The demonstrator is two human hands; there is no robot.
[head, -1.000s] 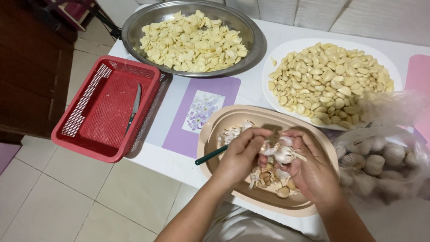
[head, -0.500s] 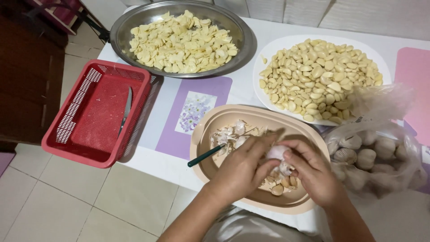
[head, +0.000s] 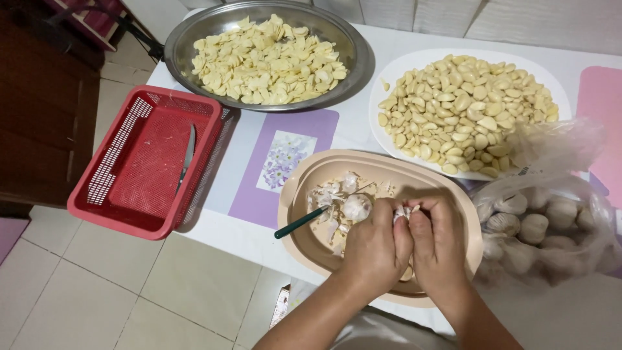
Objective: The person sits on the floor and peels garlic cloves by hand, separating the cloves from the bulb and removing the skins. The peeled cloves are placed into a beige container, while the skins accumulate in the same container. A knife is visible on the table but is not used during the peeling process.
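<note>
My left hand (head: 370,249) and my right hand (head: 439,243) are pressed together over a beige oval tray (head: 298,207). Between the fingertips of both hands sits a small piece of garlic (head: 403,211). A green-handled tool (head: 299,222) sticks out leftward from under my left hand. Garlic pieces and papery skins (head: 343,201) lie in the tray just left of my hands.
A steel bowl (head: 355,65) of sliced garlic stands at the back left, a white plate (head: 389,139) of peeled cloves at the back right. A clear bag of garlic bulbs (head: 551,220) lies right of the tray. A red basket (head: 146,162) holding a knife (head: 187,155) overhangs the table's left edge.
My hands have closed tighter together around the garlic and sit lower over the tray. The camera view has shifted slightly.
</note>
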